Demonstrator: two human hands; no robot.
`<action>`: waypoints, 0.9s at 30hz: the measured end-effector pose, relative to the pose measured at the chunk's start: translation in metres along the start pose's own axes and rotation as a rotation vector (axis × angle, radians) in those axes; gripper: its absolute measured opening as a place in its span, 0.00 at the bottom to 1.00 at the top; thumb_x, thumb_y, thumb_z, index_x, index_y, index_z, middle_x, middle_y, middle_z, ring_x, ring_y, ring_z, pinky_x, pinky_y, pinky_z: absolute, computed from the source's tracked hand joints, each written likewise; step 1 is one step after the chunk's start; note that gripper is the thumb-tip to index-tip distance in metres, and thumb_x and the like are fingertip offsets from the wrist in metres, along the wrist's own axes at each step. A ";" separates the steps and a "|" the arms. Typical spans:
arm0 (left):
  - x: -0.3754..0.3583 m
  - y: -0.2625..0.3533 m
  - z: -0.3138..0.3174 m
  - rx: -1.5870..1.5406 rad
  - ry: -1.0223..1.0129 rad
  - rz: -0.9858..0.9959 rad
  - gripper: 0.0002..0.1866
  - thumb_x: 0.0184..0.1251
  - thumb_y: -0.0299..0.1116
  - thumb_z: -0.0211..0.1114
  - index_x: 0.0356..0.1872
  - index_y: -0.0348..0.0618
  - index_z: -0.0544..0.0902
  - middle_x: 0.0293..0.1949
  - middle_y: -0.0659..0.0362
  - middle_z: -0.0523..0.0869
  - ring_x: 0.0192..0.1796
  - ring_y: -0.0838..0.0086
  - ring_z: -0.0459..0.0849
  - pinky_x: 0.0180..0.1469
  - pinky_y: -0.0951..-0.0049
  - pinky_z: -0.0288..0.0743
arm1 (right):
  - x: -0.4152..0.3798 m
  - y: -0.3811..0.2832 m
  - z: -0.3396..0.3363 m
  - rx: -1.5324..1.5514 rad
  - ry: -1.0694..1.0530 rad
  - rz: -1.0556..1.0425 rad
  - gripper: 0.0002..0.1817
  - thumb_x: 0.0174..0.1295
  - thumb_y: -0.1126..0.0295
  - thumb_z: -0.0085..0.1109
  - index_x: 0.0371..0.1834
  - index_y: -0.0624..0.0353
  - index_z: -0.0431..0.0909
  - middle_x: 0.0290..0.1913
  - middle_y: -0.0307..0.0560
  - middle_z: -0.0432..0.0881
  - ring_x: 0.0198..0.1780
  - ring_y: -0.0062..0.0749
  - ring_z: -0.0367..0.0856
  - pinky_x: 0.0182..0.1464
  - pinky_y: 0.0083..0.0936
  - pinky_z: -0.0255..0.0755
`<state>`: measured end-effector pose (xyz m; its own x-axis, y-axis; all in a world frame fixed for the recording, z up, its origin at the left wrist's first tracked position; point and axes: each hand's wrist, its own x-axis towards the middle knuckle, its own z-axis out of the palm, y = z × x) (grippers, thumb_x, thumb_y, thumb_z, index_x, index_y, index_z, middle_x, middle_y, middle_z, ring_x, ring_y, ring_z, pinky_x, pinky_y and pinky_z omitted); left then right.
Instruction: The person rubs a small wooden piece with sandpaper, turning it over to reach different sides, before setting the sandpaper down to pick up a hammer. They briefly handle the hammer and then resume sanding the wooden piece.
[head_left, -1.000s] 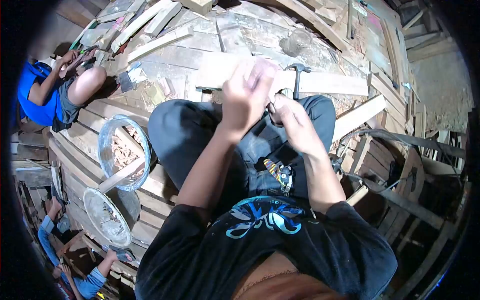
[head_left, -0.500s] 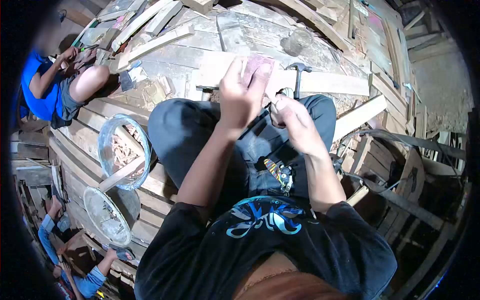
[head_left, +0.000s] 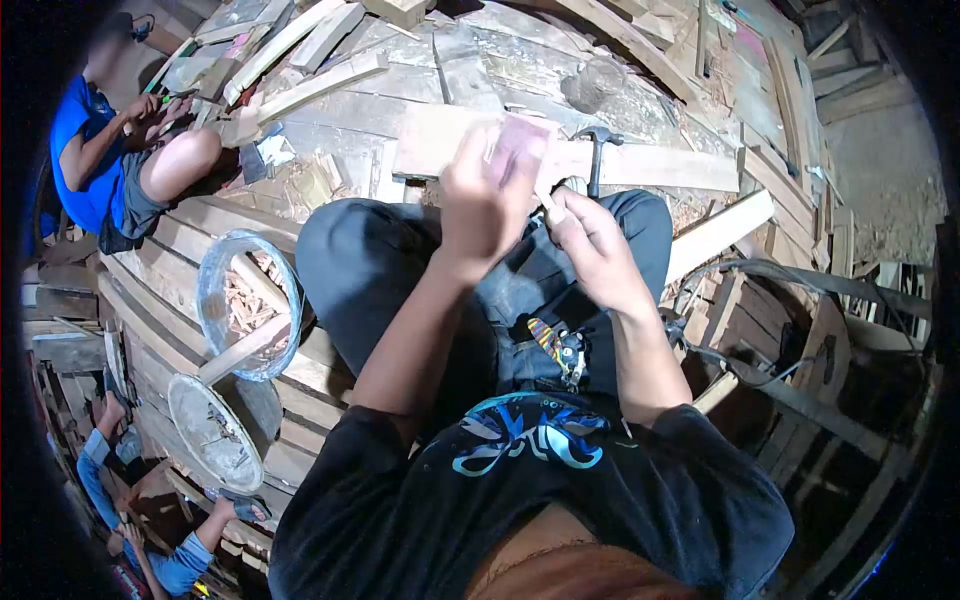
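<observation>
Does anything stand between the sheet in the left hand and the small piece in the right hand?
Nothing visible stands between the sheet in the left hand and the piece in the right hand; the hammer lies beyond them, outside that gap.

Sheet: dull purple, partly covered, in left hand.
Stick: pale, slim, tilted, jutting from right hand.
</observation>
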<state>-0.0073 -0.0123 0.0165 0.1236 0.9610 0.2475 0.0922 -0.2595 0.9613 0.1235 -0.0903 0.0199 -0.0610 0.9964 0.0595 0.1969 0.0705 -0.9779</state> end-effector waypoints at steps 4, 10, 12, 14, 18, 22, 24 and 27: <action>-0.002 0.005 0.002 0.014 -0.046 0.084 0.11 0.66 0.35 0.66 0.40 0.37 0.80 0.27 0.48 0.85 0.30 0.58 0.87 0.32 0.64 0.77 | -0.002 0.004 -0.001 -0.050 0.039 -0.013 0.06 0.70 0.73 0.49 0.39 0.65 0.71 0.29 0.43 0.70 0.34 0.23 0.65 0.38 0.25 0.66; 0.000 -0.004 0.009 -0.031 0.010 0.278 0.12 0.65 0.37 0.67 0.39 0.38 0.78 0.22 0.46 0.81 0.26 0.51 0.85 0.29 0.59 0.75 | -0.001 0.001 0.000 -0.160 0.095 -0.038 0.08 0.68 0.73 0.51 0.33 0.65 0.69 0.25 0.44 0.65 0.30 0.23 0.63 0.33 0.26 0.64; 0.000 -0.005 -0.002 0.037 -0.077 -0.011 0.13 0.67 0.37 0.67 0.38 0.37 0.78 0.24 0.49 0.82 0.28 0.59 0.83 0.29 0.64 0.74 | -0.001 0.005 0.002 -0.152 0.076 -0.002 0.07 0.67 0.74 0.51 0.33 0.65 0.69 0.25 0.43 0.65 0.30 0.23 0.63 0.33 0.24 0.64; -0.002 -0.002 -0.002 0.044 -0.095 -0.039 0.12 0.67 0.36 0.67 0.40 0.37 0.80 0.29 0.54 0.85 0.31 0.81 0.81 0.31 0.74 0.75 | -0.002 0.002 0.002 -0.113 0.094 -0.009 0.08 0.69 0.73 0.51 0.32 0.65 0.69 0.26 0.41 0.66 0.30 0.22 0.63 0.33 0.23 0.63; -0.004 -0.002 0.003 0.134 -0.068 0.100 0.14 0.66 0.39 0.67 0.41 0.38 0.79 0.27 0.50 0.86 0.32 0.59 0.88 0.35 0.65 0.78 | -0.004 0.000 -0.001 -0.149 0.072 0.026 0.09 0.72 0.71 0.49 0.33 0.64 0.69 0.27 0.38 0.67 0.33 0.19 0.63 0.36 0.21 0.63; -0.006 0.001 0.003 0.075 -0.033 0.019 0.16 0.66 0.40 0.67 0.42 0.37 0.78 0.28 0.46 0.86 0.35 0.51 0.88 0.34 0.62 0.78 | -0.002 -0.001 -0.004 -0.100 0.053 0.046 0.07 0.71 0.72 0.49 0.35 0.64 0.69 0.29 0.38 0.67 0.34 0.19 0.64 0.39 0.21 0.64; -0.008 -0.005 0.008 0.077 -0.062 0.134 0.15 0.66 0.40 0.65 0.39 0.39 0.76 0.24 0.42 0.82 0.31 0.43 0.83 0.28 0.55 0.75 | -0.001 -0.001 -0.005 -0.044 0.051 0.049 0.06 0.71 0.73 0.49 0.36 0.65 0.70 0.30 0.37 0.68 0.35 0.19 0.64 0.40 0.20 0.64; -0.002 -0.007 0.006 0.042 -0.052 0.082 0.14 0.66 0.40 0.65 0.38 0.38 0.75 0.23 0.42 0.82 0.31 0.43 0.84 0.29 0.55 0.76 | -0.003 0.002 -0.003 -0.081 0.055 0.086 0.07 0.71 0.73 0.48 0.35 0.64 0.70 0.30 0.37 0.67 0.35 0.19 0.64 0.39 0.20 0.64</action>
<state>-0.0020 -0.0129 0.0083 0.1836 0.9304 0.3172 0.1211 -0.3416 0.9320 0.1268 -0.0929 0.0181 0.0133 0.9999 -0.0109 0.2776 -0.0141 -0.9606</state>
